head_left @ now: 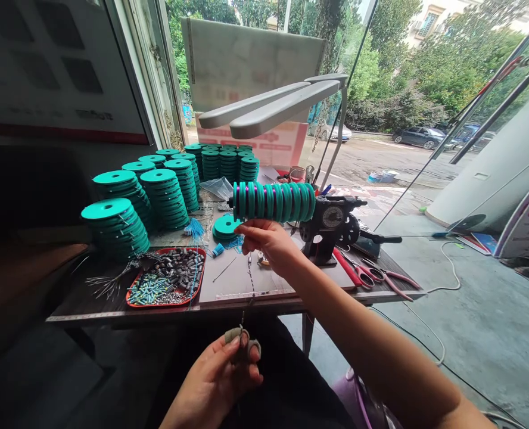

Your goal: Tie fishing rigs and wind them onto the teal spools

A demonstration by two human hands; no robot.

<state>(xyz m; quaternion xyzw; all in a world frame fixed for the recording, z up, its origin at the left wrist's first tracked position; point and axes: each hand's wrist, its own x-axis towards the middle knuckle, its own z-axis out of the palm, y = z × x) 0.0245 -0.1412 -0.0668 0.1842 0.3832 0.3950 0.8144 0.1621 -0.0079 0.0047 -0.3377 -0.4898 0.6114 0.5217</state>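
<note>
A row of teal spools (273,202) sits on a black crank winder (333,220), on the right of the dark wooden tabletop (112,307). The right hand (268,241) pinches its fingertips below the row's left end; whether they grip anything cannot be told. The left hand (229,363), nearer, grips a thin dark cord (251,283). Far beyond, glass shows parked cars; panel lettering is blurred.

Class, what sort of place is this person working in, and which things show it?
Probably a small street-side workshop: stacks of green spools stand on the worktable, what looks like a cranked winder carries more, and a dark car is visible outside by the road.
</note>
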